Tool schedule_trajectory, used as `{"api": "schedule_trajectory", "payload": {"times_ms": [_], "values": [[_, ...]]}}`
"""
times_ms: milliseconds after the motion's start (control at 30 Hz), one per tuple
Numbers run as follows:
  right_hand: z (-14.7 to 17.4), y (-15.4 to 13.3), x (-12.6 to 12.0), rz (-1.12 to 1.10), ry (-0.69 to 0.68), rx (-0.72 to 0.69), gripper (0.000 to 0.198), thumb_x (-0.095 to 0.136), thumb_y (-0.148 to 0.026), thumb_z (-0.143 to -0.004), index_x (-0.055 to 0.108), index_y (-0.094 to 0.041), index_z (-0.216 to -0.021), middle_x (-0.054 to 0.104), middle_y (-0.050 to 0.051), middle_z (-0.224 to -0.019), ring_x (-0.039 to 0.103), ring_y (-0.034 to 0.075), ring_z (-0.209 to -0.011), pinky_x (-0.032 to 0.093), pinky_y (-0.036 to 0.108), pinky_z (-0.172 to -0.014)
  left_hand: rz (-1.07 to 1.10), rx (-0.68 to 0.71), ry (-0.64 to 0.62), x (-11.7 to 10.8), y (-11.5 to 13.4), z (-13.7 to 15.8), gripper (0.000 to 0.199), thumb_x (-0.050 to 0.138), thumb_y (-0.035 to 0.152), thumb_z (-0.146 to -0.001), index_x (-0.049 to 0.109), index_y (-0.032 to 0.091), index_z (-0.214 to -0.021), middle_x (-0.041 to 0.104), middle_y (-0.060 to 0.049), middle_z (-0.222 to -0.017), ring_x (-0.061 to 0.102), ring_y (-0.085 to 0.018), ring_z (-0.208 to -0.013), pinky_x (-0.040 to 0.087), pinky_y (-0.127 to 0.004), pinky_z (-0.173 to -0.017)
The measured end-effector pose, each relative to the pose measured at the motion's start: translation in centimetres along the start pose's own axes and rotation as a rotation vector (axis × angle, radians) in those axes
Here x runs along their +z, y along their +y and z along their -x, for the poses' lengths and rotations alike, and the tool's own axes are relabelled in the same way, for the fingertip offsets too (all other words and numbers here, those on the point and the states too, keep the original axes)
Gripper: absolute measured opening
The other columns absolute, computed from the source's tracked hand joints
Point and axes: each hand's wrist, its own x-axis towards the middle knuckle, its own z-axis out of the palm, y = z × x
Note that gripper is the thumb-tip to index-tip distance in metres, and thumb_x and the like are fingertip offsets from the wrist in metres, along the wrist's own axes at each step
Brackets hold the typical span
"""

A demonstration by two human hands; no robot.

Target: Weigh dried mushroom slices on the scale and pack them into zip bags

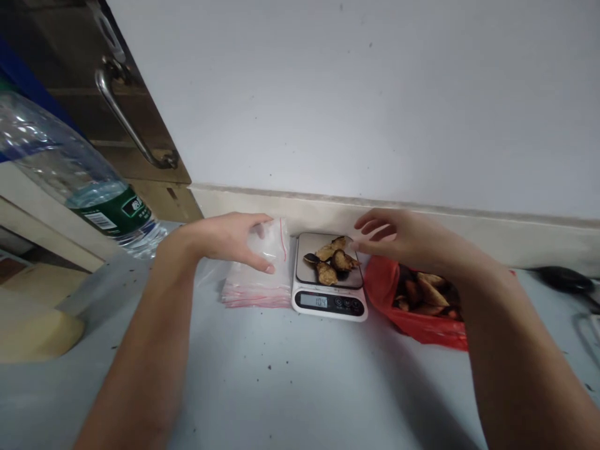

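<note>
Over a stack of clear zip-lock bags (pixel 257 284) with red seal lines, my left hand (pixel 229 239) is spread, thumb and fingers apart; whether it touches the top bag is hard to tell. A white digital kitchen scale (pixel 330 306) stands just right of the stack, its display reading what looks like 104. Several dried brown slices with dark edges (pixel 327 273) lie on its square plate. My right hand (pixel 389 234) hovers at the plate's right edge, fingers loosely curled and thumb apart, with nothing visible between them. Beneath that wrist, a red plastic bag (pixel 422 331) holds more dried slices (pixel 429 294).
A clear bottle with a green label (pixel 117 212) stands tilted in view at the left. Behind the scale rises a white wall (pixel 375 112). A black object (pixel 562 279) lies at the far right. A metal handle (pixel 131 125) is on the door at upper left.
</note>
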Motion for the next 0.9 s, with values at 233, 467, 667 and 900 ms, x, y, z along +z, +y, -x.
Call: {"api": "schedule_trajectory", "payload": {"times_ms": [233, 467, 667, 900], "values": [[0.0, -2.9, 3.4, 0.281, -0.169, 0.051, 0.09, 0.084, -0.045, -0.07, 0.052, -0.026, -0.152, 0.061, 0.016, -0.142, 0.067, 0.036, -0.118, 0.055, 0.042, -0.092, -0.077, -0.08, -0.174, 0.2, 1.9, -0.3, 0.098, 0.072, 0.052, -0.076, 0.034, 0.025, -0.162, 0.041, -0.012, -0.166, 0.047, -0.038, -0.145, 0.042, -0.042, -0.113], [-0.9, -2.7, 4.3, 0.282, -0.158, 0.03, 0.053, 0.076, -0.026, -0.077, 0.067, -0.02, -0.13, 0.069, 0.018, -0.128, 0.07, 0.032, -0.107, 0.053, 0.033, -0.076, -0.066, 0.046, -0.18, 0.9, 2.1, -1.1, 0.085, 0.074, 0.054, -0.072, 0.051, 0.031, -0.151, 0.062, -0.009, -0.148, 0.061, -0.035, -0.129, 0.048, -0.037, -0.1], [-1.1, -1.9, 3.2, 0.165, -0.175, 0.02, 0.03, 0.071, -0.01, -0.073, 0.07, -0.023, -0.1, 0.078, 0.007, -0.098, 0.072, 0.023, -0.087, 0.051, 0.028, -0.065, 0.016, 0.122, -0.179, 1.4, 3.1, -1.1, 0.067, 0.073, 0.044, -0.078, 0.061, 0.025, -0.14, 0.066, -0.008, -0.142, 0.062, -0.033, -0.123, 0.048, -0.038, -0.099], [-1.1, -0.7, 1.8, -0.035, -0.165, -0.01, 0.019, 0.075, -0.014, -0.076, 0.068, -0.024, -0.09, 0.078, 0.0, -0.081, 0.074, 0.02, -0.079, 0.054, 0.027, -0.066, -0.022, 0.137, -0.195, 2.3, 3.0, -2.0, 0.085, 0.075, 0.051, -0.075, 0.051, 0.025, -0.151, 0.059, -0.011, -0.151, 0.057, -0.035, -0.133, 0.045, -0.041, -0.107]]}}
